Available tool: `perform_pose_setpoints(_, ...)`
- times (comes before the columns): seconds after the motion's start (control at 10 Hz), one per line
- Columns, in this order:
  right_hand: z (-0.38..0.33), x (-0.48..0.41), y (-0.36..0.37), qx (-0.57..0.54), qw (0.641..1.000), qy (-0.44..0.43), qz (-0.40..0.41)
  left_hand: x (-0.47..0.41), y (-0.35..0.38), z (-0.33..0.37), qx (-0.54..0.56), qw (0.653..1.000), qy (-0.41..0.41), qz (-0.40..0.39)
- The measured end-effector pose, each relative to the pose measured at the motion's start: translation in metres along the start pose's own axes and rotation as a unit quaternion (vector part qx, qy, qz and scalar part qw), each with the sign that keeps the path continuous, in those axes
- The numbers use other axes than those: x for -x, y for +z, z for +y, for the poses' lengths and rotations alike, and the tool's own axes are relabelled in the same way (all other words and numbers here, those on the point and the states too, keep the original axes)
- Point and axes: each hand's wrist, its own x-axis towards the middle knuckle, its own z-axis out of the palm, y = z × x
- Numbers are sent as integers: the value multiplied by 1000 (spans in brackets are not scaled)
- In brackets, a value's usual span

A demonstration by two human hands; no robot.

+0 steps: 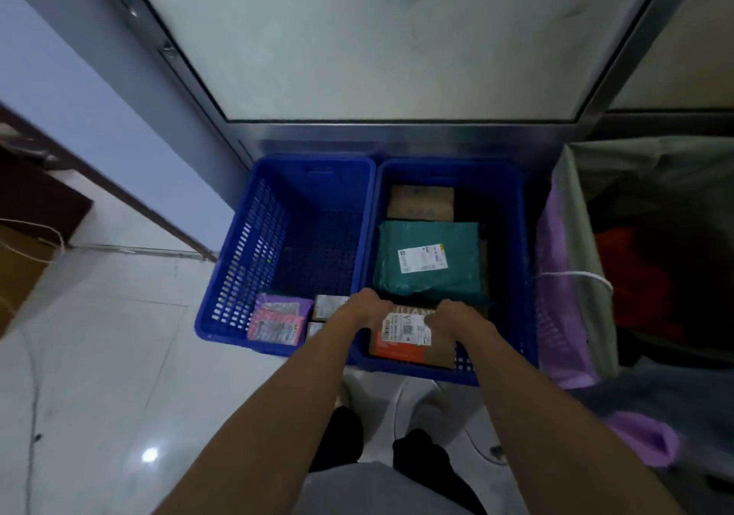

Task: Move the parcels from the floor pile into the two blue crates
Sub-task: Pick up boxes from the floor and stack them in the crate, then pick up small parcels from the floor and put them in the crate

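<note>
Two crates here! The green parcel [431,260] sits in the right crate [512,236], three parcels there: far box [421,201] behind it, near box [409,352] in front. Left of it, the left crate [238,260] has four small parcels [278,316].

Dim, bluish light with a small glare spot on the floor tiles [149,454], soft focus throughout, and wide-angle bending at the edges.

Your left hand [367,310], right hand [447,314] and both forearms are bare, you wear a plain grey garment [377,487] showing at the bottom edge, and black clothing [343,435] covers your lower legs or feet, too dark to tell which.
</note>
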Motion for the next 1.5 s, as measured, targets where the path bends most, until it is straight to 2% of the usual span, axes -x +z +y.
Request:
perform_pose_setpoints(0.2,-47,14,-2,62,997,-37,5,30,-53,-30,1,1000,16,25)
perform_pose_setpoints(0.4,-121,21,14,123,988,-89,4,50,-109,-81,7,994,-2,107)
perform_pose_setpoints(0.7,-264,27,95,231,966,-111,26,55,-188,-246,50,990,-17,131)
perform_pose_setpoints(0.8,-327,29,142,226,967,-112,25,52,-221,-317,44,989,-27,139)
perform_pose_setpoints(0.9,-375,37,183,236,965,-115,18,54,-251,-378,21,993,-8,114)
perform_pose_setpoints(1.0,-415,39,214,247,961,-125,21,51,-280,-425,28,991,-23,132)
perform_pose_setpoints(1.1,-442,44,233,241,963,-116,12,30,-299,-460,-6,994,-30,105)
perform_pose_setpoints(1.4,-471,6,239,241,968,-66,1,9,-321,-469,-68,992,-10,102)
perform_pose_setpoints(1.5,-480,-16,234,247,967,-49,-31,-5,-335,-472,-69,993,-22,97)
